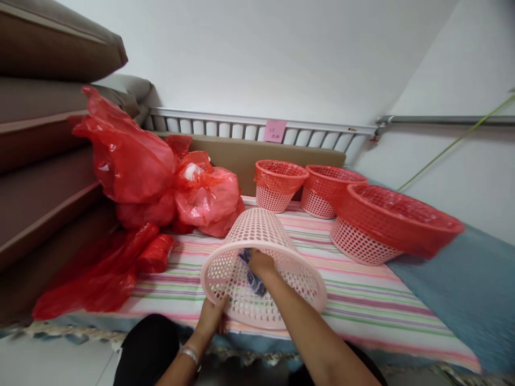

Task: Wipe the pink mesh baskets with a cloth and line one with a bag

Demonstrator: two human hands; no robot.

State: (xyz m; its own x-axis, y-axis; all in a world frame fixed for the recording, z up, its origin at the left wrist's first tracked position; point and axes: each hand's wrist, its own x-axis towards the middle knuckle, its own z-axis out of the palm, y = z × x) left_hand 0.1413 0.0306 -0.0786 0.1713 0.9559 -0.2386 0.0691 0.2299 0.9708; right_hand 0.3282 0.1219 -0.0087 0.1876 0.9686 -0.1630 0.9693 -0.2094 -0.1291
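A pale pink perforated plastic basket (257,228) lies on its side in front of me, its mouth facing me. My left hand (213,316) grips the lower left of the basket's rim, thumb over the edge. Inside the basket is my right hand (261,264), closed on a dark blue patterned cloth (254,281) that rests against the inner wall. Part of the cloth is hidden by my fingers.
Baskets lined with red bags (281,185) (333,187) (370,238) stand at the right. Filled red plastic bags (209,198) and a red bag roll (155,254) lie left on the striped cloth (346,300). Brown cushions (44,123) rise far left; a radiator (233,128) runs behind.
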